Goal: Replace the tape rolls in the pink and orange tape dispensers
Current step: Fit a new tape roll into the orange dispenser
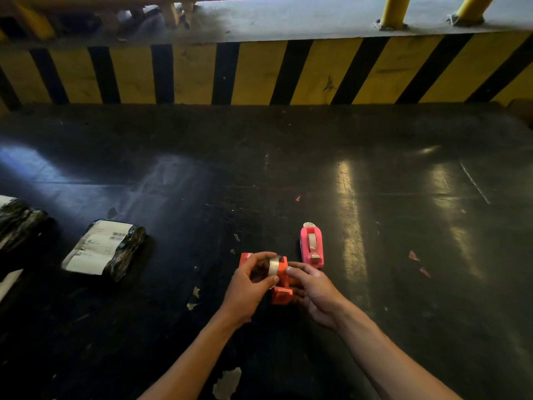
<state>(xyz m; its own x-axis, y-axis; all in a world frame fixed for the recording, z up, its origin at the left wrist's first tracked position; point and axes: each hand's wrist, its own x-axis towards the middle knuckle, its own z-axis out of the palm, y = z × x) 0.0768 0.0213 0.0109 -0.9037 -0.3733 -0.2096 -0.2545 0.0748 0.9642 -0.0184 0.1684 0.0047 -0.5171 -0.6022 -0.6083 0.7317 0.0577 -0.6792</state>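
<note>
The orange tape dispenser (281,293) is between my hands, low and centre over the dark table (288,157). A clear tape roll (274,265) sits at its top, pinched by the fingers of my left hand (249,287). My right hand (314,293) holds the dispenser's right side, thumb pressed on its upper edge. The pink tape dispenser (312,247) stands alone on the table just beyond my right hand, with a tape roll seated in it. Whether the roll in my left hand is seated in the orange dispenser or held just above it, I cannot tell.
A wrapped parcel with a white label (103,249) lies to the left, with another dark wrapped bundle (17,220) at the left edge. Paper scraps (227,382) lie near the front. A yellow and black striped barrier (259,73) runs along the table's far side.
</note>
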